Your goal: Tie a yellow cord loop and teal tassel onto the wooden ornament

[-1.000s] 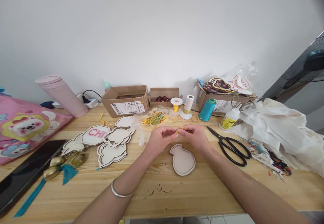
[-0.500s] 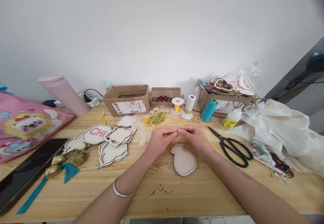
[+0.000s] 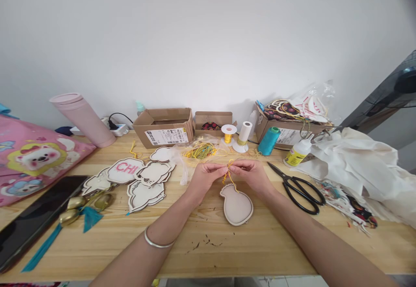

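Observation:
Both my hands meet at the middle of the wooden table. My left hand and my right hand each pinch a thin yellow cord between closed fingertips. The cord loops between them and hangs down to the top of a pale wooden gourd-shaped cutout lying flat just below my hands. A silver bangle sits on my left wrist.
Black scissors lie right of my hands, with a glue bottle, teal thread spool and small spools behind. Wooden cutouts lie left, cardboard boxes at the back, white fabric right, a pink bottle and dark tablet far left.
The yellow cord now shows as a longer loop running down to the cutout's top. My hands have stayed pinched together in nearly the same place.

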